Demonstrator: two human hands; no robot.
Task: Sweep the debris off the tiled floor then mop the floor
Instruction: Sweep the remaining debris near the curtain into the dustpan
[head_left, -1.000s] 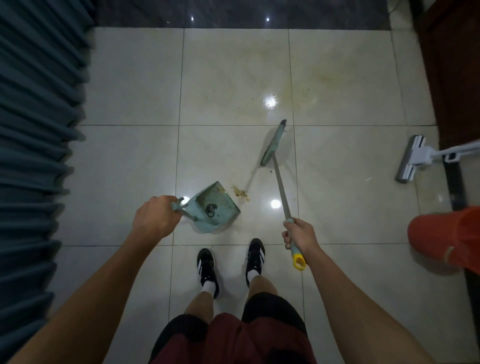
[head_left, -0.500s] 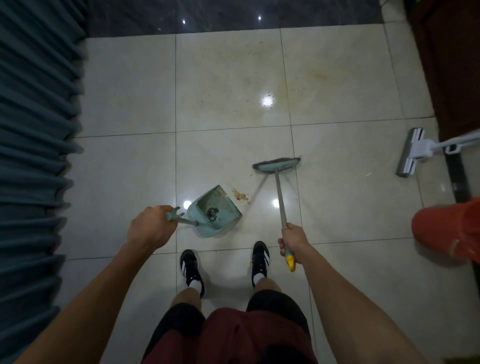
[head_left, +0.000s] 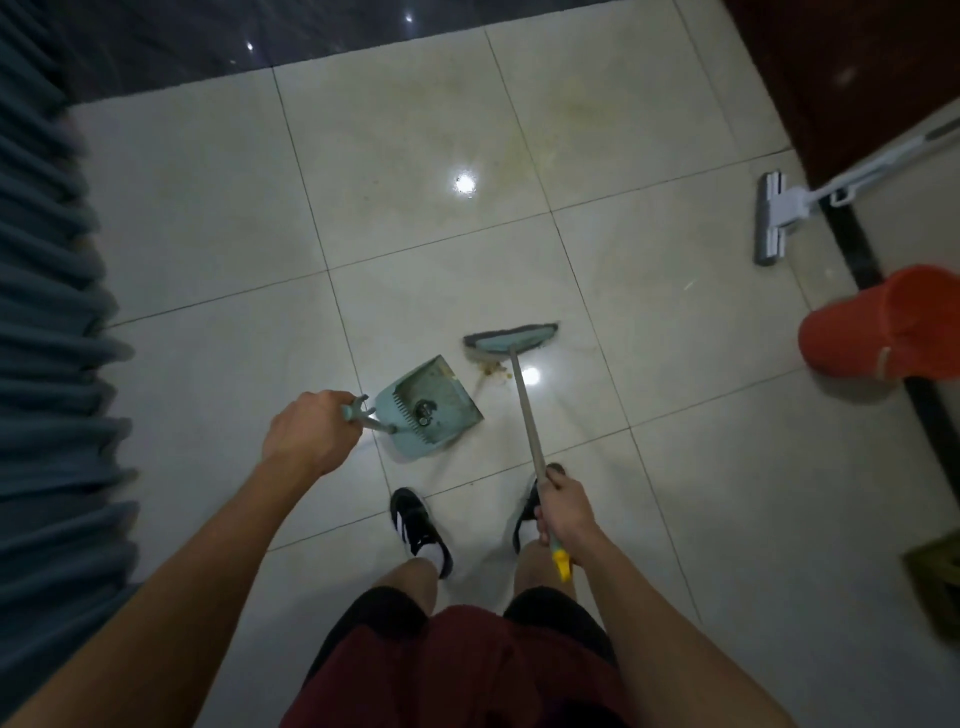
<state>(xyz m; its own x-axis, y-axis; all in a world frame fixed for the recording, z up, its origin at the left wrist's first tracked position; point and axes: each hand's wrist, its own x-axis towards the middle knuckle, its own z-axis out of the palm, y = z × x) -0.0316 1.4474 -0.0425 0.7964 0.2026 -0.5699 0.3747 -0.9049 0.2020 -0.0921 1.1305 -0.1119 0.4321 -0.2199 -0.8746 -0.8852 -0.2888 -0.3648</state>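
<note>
The left hand (head_left: 306, 441) is gripping the dustpan (head_left: 428, 408) handle, its fingers curled round it, tilting the pan on the tiled floor (head_left: 208, 208). The right hand (head_left: 566, 512) is clutching the broom (head_left: 511, 340) stick. The broom head is standing just beyond the debris (head_left: 493, 370), beside the pan's mouth. A mop (head_left: 779, 208) and red bucket (head_left: 883, 327) are sitting well apart at the right.

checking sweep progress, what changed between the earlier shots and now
The broom head swung from edge-on and far out to broadside, then drew in right behind the debris pile, near the dustpan mouth. Unchanged: left hand grips the dustpan handle, right hand grips the broom handle; mop and orange bucket untouched.
</note>
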